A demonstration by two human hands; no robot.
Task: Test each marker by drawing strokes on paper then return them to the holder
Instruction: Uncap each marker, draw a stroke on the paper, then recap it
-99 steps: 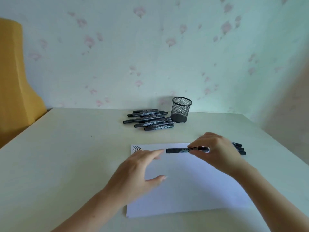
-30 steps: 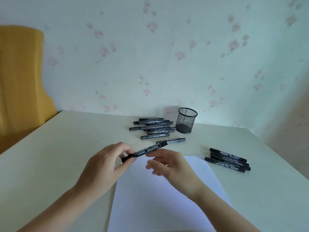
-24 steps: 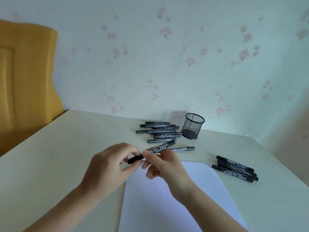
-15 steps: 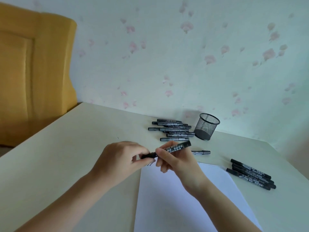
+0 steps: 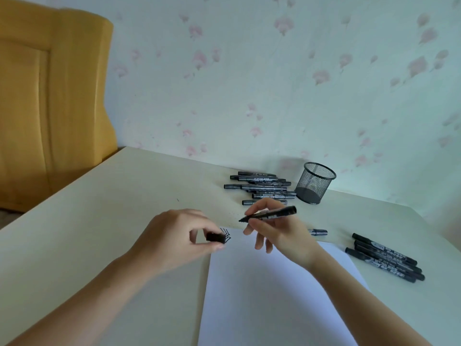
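A pale tabletop fills the lower half of the frame, meeting a flowered wall along its far edge, with a yellow panel at the upper left. A white sheet of paper lies on the tabletop from the lower middle up toward the centre, with a few black zigzag strokes near its upper left corner.

The left hand, just left of centre, hovers at that corner of the paper; its thumb and fingers pinch a short black cap, which sits right beside the strokes. The right hand, just right of centre and above the top edge of the paper, holds an uncapped black marker between thumb and forefinger. The marker lies nearly level, its tip pointing left toward the left hand, its back end sticking out to the right past the fingers. Tip and cap are near each other but apart.

Above the right hand, a loose pile of markers lies on the tabletop, and just to its right stands a black mesh holder, upright. A group of four markers lies side by side at the right edge of the paper. One more marker lies partly hidden behind the right hand.
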